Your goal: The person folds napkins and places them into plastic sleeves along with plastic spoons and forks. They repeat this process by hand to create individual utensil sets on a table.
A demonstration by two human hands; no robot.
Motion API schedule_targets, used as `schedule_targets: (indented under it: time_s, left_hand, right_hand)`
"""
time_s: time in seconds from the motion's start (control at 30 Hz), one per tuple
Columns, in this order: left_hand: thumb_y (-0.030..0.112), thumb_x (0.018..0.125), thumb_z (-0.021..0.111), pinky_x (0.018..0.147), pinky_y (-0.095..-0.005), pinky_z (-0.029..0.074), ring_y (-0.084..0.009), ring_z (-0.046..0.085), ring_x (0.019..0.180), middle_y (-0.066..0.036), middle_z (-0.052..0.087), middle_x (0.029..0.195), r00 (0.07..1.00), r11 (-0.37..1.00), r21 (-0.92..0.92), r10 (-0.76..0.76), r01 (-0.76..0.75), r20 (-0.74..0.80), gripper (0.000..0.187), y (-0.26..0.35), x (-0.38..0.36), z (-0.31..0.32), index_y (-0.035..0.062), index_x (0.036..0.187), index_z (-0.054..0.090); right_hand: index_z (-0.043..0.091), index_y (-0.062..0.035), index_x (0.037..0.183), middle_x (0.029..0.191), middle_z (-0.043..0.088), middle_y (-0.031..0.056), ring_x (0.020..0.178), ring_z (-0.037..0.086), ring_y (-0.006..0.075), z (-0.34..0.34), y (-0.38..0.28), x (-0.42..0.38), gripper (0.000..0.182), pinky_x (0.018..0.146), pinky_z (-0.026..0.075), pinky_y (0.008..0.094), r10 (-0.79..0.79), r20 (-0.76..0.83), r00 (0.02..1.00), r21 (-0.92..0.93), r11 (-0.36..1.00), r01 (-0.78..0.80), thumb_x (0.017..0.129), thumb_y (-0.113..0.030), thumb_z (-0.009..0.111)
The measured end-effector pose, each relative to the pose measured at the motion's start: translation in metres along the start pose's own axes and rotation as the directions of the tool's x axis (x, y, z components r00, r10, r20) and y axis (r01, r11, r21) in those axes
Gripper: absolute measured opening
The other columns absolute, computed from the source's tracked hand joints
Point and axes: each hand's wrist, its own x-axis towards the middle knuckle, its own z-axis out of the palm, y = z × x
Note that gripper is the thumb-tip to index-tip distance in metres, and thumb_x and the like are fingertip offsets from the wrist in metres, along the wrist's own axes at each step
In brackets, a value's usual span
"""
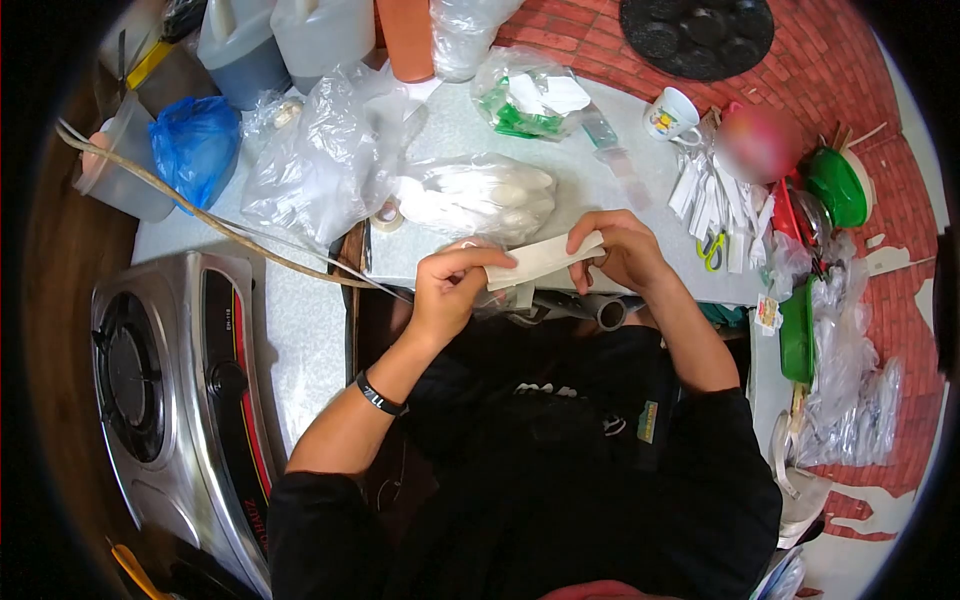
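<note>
My left hand (452, 287) and my right hand (620, 250) both grip a pale flat paper sleeve (540, 259), one at each end, held level just above the near edge of the white table (560, 170). A small clear plastic bag (495, 298) is tucked under my left fingers. Just beyond the sleeve lies a clear bag of white sticks (478, 197). A black band circles my left wrist.
A steel gas stove (170, 390) stands at the left. Crumpled plastic bags (320, 150), a blue bag (195, 145), jugs (290, 40), a tape roll (388, 215), a mug (670, 113), paper strips with scissors (712, 205), green containers (835, 185) and a grey pipe (585, 308) crowd the table.
</note>
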Motion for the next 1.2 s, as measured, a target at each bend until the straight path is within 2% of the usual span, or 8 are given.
schedule_targets:
  time_s: [0.17, 0.37, 0.47, 0.67, 0.8, 0.97, 1.1, 1.2]
  left_hand:
    - [0.026, 0.093, 0.05, 0.073, -0.0322, 0.053, -0.0211, 0.065, 0.082, -0.015, 0.066, 0.092, 0.981, 0.958, -0.273, -0.13, 0.086, -0.146, 0.041, -0.013, 0.004, -0.018, -0.0111, 0.097, 0.067]
    - [0.017, 0.089, 0.071, 0.07, -0.0242, 0.048, -0.0091, 0.062, 0.078, -0.006, 0.07, 0.088, 0.882, 0.945, 0.007, -0.308, 0.327, 0.356, 0.022, 0.004, -0.003, 0.002, -0.0041, 0.096, 0.072]
    - [0.015, 0.085, 0.076, 0.06, -0.0209, 0.046, -0.0065, 0.061, 0.067, -0.004, 0.069, 0.077, 0.856, 0.914, 0.061, -0.397, 0.401, 0.332, 0.02, 0.012, -0.005, 0.004, -0.0025, 0.093, 0.074]
    - [0.014, 0.086, 0.075, 0.058, -0.0206, 0.045, -0.0062, 0.061, 0.066, -0.002, 0.068, 0.072, 0.957, 0.964, 0.173, -0.233, 0.203, 0.173, 0.018, 0.006, -0.003, 0.006, -0.004, 0.087, 0.074]
    - [0.008, 0.087, 0.072, 0.063, -0.0213, 0.047, -0.0073, 0.061, 0.069, -0.003, 0.068, 0.078, 0.956, 0.961, 0.183, -0.238, 0.207, 0.17, 0.015, 0.005, -0.006, 0.008, -0.0049, 0.094, 0.072]
    - [-0.001, 0.089, 0.066, 0.069, -0.023, 0.051, -0.0105, 0.063, 0.078, -0.008, 0.068, 0.091, 0.969, 0.975, 0.041, -0.221, 0.218, 0.106, 0.017, -0.004, -0.007, 0.007, -0.0048, 0.106, 0.069]
    - [-0.005, 0.088, 0.066, 0.07, -0.0235, 0.052, -0.0115, 0.065, 0.083, -0.009, 0.068, 0.09, 0.992, 0.992, -0.018, -0.122, 0.122, 0.024, 0.043, -0.004, -0.005, 0.014, -0.0027, 0.129, 0.055]
    - [-0.008, 0.085, 0.067, 0.071, -0.0232, 0.052, -0.0115, 0.065, 0.084, -0.008, 0.069, 0.088, 0.999, 0.997, -0.063, -0.035, 0.035, -0.012, 0.069, -0.001, -0.005, 0.016, -0.0003, 0.145, 0.035]
  right_hand:
    - [0.065, 0.0093, 0.093, 0.078, 0.068, 0.0206, 0.066, 0.067, 0.0273, 0.004, -0.012, -0.005, 0.046, 0.064, 0.053, 0.0325, -0.075, 0.15, 0.986, -0.132, 0.987, 0.095, 0.081, -0.035, 0.059]
    - [0.069, 0.0011, 0.092, 0.082, 0.069, 0.0094, 0.073, 0.068, 0.0178, 0.035, -0.027, 0.006, 0.029, 0.067, 0.052, 0.0263, -0.016, 0.435, 0.9, -0.408, 0.888, 0.213, 0.079, -0.025, 0.062]
    - [0.068, -0.0006, 0.095, 0.081, 0.068, 0.006, 0.072, 0.064, 0.0123, 0.033, -0.025, 0.005, 0.024, 0.063, 0.049, 0.024, -0.042, 0.385, 0.922, -0.461, 0.857, 0.232, 0.078, -0.017, 0.066]
    - [0.065, -0.0024, 0.1, 0.082, 0.064, -0.0015, 0.068, 0.051, 0.003, 0.044, 0.032, -0.001, 0.028, 0.059, 0.039, 0.0203, -0.268, -0.234, 0.935, -0.481, 0.867, 0.128, 0.077, -0.014, 0.077]
    - [0.062, -0.003, 0.094, 0.095, 0.058, 0.004, 0.087, 0.052, 0.0108, 0.034, 0.041, -0.002, 0.02, 0.075, 0.04, 0.0259, -0.515, -0.297, 0.804, -0.359, 0.841, 0.406, 0.078, -0.01, 0.072]
    - [0.046, -0.0083, 0.078, 0.08, 0.048, 0.0086, 0.082, 0.052, 0.0218, 0.028, 0.019, -0.02, 0.02, 0.073, 0.04, 0.0355, -0.407, -0.327, 0.853, 0.48, 0.706, 0.52, 0.073, -0.011, 0.065]
    - [0.055, -0.0062, 0.089, 0.076, 0.054, 0.0087, 0.077, 0.056, 0.0215, 0.044, 0.038, -0.029, 0.019, 0.07, 0.043, 0.0312, -0.281, -0.243, 0.928, 0.186, 0.926, 0.329, 0.079, -0.018, 0.066]
    - [0.06, 0.0, 0.104, 0.108, 0.06, 0.0119, 0.099, 0.057, 0.0185, 0.073, 0.054, -0.027, 0.024, 0.086, 0.044, 0.0306, -0.322, -0.23, 0.918, -0.249, 0.932, 0.264, 0.081, -0.001, 0.066]
